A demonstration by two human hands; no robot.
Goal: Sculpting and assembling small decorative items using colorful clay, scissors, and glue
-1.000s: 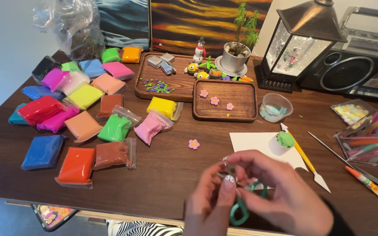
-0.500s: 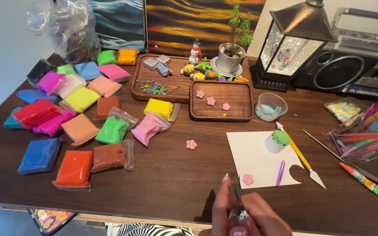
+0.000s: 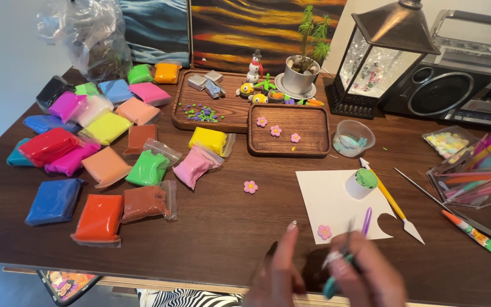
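Where the dark wooden table (image 3: pixel 223 227) meets its near edge, both hands sit low in the view, partly cut off by the bottom of the picture. Behind them, along the far edge, stand a black lantern (image 3: pixel 385 57) and a radio (image 3: pixel 456 85) toward the far right corner. The left half of the table carries many bags of coloured clay (image 3: pixel 95 159), spread from the far left corner down toward the near edge. Two wooden trays lie mid-table near the far edge: the larger tray (image 3: pixel 211 94) with small beads, the smaller tray (image 3: pixel 288 129) with three pink flowers. A white paper sheet (image 3: pixel 336 202) lies right of centre, close to the near edge, and bears a white cup with green clay (image 3: pixel 363 183), a purple tool (image 3: pixel 366 220) and a pink clay flower (image 3: pixel 324 231) at its near left corner. Another pink flower (image 3: pixel 250 186) lies on bare wood left of the sheet. The left hand (image 3: pixel 277 276) is loosely open, one finger raised, holding nothing that shows. The right hand (image 3: pixel 365 273) is curled around a teal-handled tool (image 3: pixel 336 270), its thin tip just beside the flower on the sheet.
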